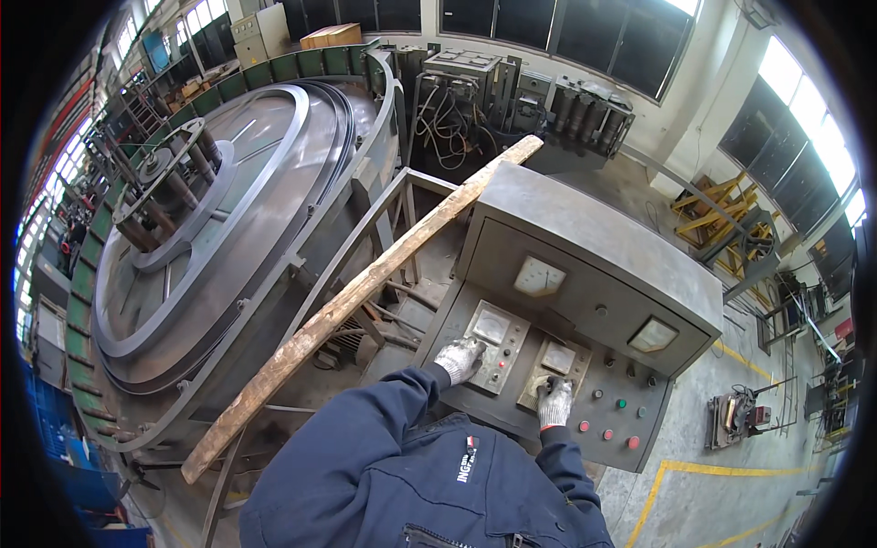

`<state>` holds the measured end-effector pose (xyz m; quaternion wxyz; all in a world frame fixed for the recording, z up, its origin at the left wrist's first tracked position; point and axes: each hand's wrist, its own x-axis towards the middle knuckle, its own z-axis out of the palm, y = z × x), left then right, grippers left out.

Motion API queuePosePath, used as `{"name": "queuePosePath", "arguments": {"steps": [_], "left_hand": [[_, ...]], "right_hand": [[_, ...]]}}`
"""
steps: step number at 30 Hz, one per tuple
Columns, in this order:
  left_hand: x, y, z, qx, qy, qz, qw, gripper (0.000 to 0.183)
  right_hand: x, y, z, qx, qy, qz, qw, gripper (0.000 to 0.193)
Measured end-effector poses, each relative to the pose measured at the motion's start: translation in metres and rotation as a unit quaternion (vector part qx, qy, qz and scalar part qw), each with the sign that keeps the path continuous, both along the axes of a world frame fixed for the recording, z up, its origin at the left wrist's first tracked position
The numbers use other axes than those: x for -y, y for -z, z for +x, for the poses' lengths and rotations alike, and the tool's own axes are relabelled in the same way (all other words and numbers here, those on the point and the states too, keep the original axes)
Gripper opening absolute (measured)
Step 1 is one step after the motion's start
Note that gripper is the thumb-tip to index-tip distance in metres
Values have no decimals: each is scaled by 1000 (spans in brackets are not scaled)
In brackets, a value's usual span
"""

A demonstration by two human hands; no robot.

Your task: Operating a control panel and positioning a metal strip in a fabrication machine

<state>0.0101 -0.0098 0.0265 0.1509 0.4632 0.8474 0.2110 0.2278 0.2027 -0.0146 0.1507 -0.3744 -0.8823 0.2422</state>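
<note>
A grey metal control console (pixel 594 219) stands before me, its sloped face carrying two framed control panels. My left hand (pixel 461 359), in a whitish knit glove, is at the lower left edge of the left control panel (pixel 494 352). Its fingers are curled and closed, and what they grip is hidden. At the right control panel (pixel 555 356) my right hand (pixel 554 400), gloved too, has its fingers bent and closed over the lower part. The glove covers whatever is under those fingertips. Several red push buttons (pixel 608 435) and a green button (pixel 621 403) lie right of it.
On the left stands a large round machine table (pixel 228 210) with metal rings on it. A long rough wooden pole (pixel 365 283) slants between machine and console. Electrical equipment (pixel 461 96) fills the back. Yellow floor lines (pixel 713 469) and a small machine (pixel 735 416) lie to the right.
</note>
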Motion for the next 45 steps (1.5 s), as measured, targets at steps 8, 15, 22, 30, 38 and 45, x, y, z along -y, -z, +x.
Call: {"name": "queuePosePath", "arguments": {"steps": [8,15,22,30,38,45], "left_hand": [[-1,-13,5,12,-17,5,1000,24],[0,-13,3,11,-14,6,1000,22],[6,-6,0,-12,-9,24,1000,21],[9,13,-4,-6,-55,122,991,22],[-15,10,-1,-7,13,34,999,29],[-7,22,-6,-29,16,72,997,27]], "right_hand": [[1,-5,3,-2,-1,4,1000,29],[4,-8,0,8,4,6,1000,30],[8,-3,-2,-7,-9,21,1000,27],[7,54,-14,-74,6,-67,995,24],[4,14,-4,18,56,-32,998,14],[7,17,-9,16,43,-20,999,15]]}}
